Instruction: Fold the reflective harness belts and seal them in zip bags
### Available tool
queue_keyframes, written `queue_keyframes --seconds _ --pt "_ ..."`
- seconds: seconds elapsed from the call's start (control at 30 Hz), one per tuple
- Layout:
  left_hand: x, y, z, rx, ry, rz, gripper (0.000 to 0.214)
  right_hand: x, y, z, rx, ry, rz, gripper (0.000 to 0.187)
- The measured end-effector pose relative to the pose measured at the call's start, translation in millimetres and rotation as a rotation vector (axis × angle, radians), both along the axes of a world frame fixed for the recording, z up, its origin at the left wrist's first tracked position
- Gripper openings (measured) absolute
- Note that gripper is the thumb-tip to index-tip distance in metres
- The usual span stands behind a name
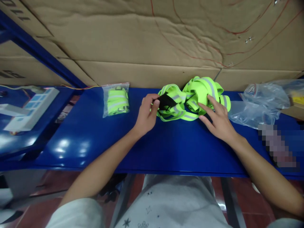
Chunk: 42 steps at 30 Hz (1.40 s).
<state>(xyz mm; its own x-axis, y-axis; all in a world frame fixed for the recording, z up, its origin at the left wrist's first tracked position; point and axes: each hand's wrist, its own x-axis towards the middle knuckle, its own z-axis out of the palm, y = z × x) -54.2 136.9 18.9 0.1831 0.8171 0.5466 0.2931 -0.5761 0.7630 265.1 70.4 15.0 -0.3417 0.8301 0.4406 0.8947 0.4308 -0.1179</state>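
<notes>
A loose heap of neon yellow-green reflective straps [204, 90] with grey stripes lies at the back middle of the blue table. At the heap's left side, my left hand [148, 112] pinches a black piece [167, 101], fabric-like, between thumb and fingers. My right hand [217, 120] rests against the front right of the heap, its fingers spread and touching the straps. To the left lies a clear zip bag [104, 101] with a folded strap of the same neon colour [117, 100] inside.
Crumpled clear plastic bags [258, 101] lie to the right, near a blurred-out object [280, 145]. A cardboard wall [142, 41] with red wires stands behind the blue table [166, 152]. At far left is a white device [33, 109] with blue panels.
</notes>
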Motion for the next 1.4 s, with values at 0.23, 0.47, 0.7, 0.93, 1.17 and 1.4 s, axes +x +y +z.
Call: queue_keyframes --seconds 0.23,0.47,0.7,0.93,1.17,1.4 --pt "-8 0 31.5 -0.460 -0.804 -0.252 0.015 14 9 -9.8 -0.070 -0.001 -0.080 0.062" --pt "-23 5 45.9 -0.689 -1.067 -0.266 0.031 16 11 -16.7 -0.103 -0.003 -0.157 0.066" --pt "7 -19 16.2 -0.991 -0.820 -0.527 0.020 8 8 -13.4 -0.034 0.073 -0.074 0.065" --pt "35 -51 -8.2 -0.931 -0.321 -0.627 0.033 -42 -29 4.0 0.088 0.220 0.330 0.051" --pt "32 -65 -10.5 -0.223 0.176 -0.404 0.035 -57 -38 3.5 -0.154 0.283 0.451 0.062" --pt "26 -63 -2.5 0.056 0.326 -0.389 0.030 -48 -34 30.5 -0.416 0.831 0.267 0.030"
